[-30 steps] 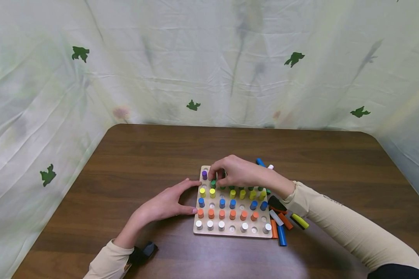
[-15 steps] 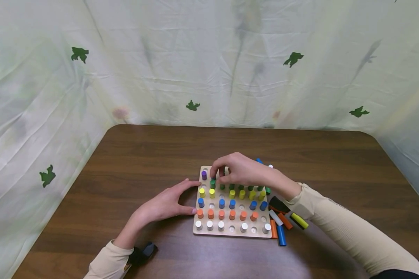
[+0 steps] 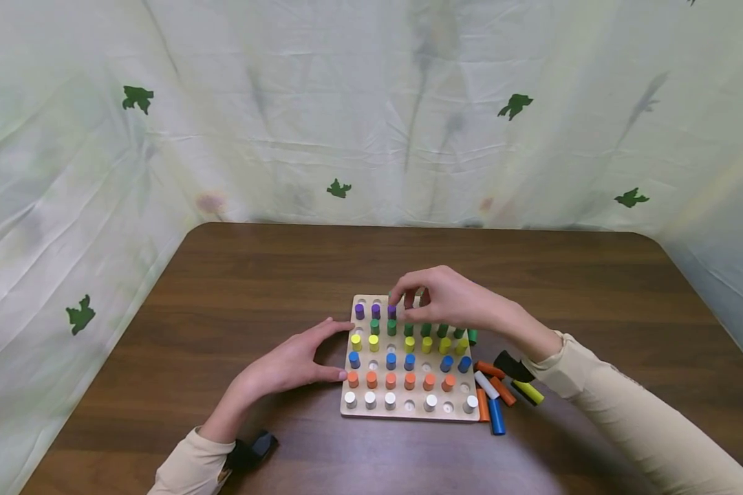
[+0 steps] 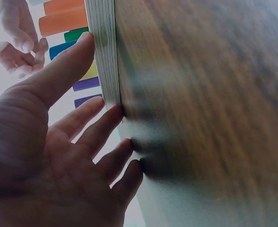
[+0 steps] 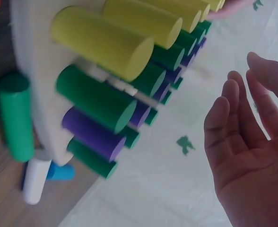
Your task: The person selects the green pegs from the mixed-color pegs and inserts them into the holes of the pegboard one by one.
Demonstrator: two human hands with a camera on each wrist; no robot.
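Observation:
A wooden pegboard [image 3: 420,407] carries rows of white, orange, blue, yellow, green and purple pegs. My left hand [image 3: 287,361] steadies its left edge, thumb low and index finger high; in the left wrist view the other fingertips [image 4: 138,165] reach down by the tabletop. Over the back rows hovers my right hand [image 3: 450,297], thumb and index finger beside the third purple peg [image 3: 392,312]. The right wrist view shows its fingers [image 5: 217,127] loosely bent, apart from the pegs, with nothing between them. This hand hides the back right of the board in the head view.
Loose pegs lie along the board's right side: a blue peg [image 3: 497,417], a white peg [image 3: 487,384], a yellow-green peg [image 3: 528,392], several orange ones and a green peg [image 5: 14,116]. A curtain [image 3: 254,124] hangs behind the brown table [image 3: 254,268].
My right hand has shifted rightward along the back rows, uncovering purple pegs in the second and third columns. The left hand stays at the board's edge.

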